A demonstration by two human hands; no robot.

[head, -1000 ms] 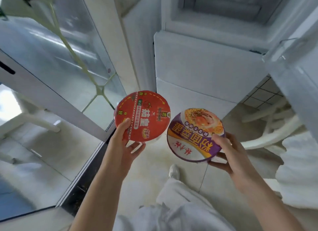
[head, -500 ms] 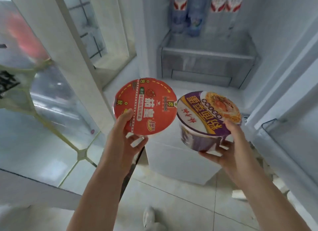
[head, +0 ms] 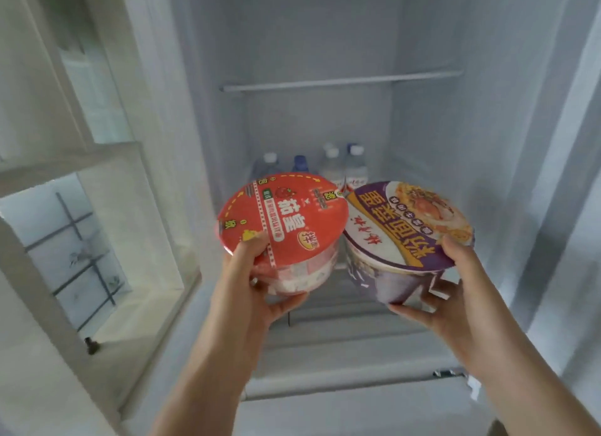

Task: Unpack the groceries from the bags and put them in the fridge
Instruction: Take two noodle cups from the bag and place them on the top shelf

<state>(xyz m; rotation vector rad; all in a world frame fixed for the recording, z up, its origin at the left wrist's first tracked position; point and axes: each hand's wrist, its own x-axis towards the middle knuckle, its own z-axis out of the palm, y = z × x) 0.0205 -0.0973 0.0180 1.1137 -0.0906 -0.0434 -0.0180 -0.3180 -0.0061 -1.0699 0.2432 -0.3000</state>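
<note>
Red noodle bowl (head: 282, 219) held up in front of the open fridge (head: 325, 45), left hand (head: 257, 292) clamped on it, thumb over the lid edge, fingers curled beneath the base; purple noodle bowl (head: 406, 227) just beside it on the right, gripped the same way by the right hand (head: 455, 292), thumb on the lid rim, fingers under the tub. Lid rims of the two bowls overlap in view; cannot tell whether they actually touch. Both lids tilted toward the camera, print reads upside down or sideways, small text not legible. Lower sides of both tubs partly hidden by fingers and palms. Behind the bowls, water bottles (head: 356, 162) stand at the back of a fridge shelf; only caps and shoulders show above the lids, exact count uncertain, labels blurred. Glass shelf (head: 341, 82) above them, seen edge-on. Fridge floor and lower ledges partly blocked by the forearms; small dark fitting at the lower right edge not identifiable. At left, a tiled window recess (head: 74, 253), soft and out of focus. Versus half a second ago: bowls raised and closer together, both hands moved further toward the fridge interior, view tipped upward so the floor and white drawer front have left the frame, bottles now seen lower and behind the bowls rather than above them
</note>
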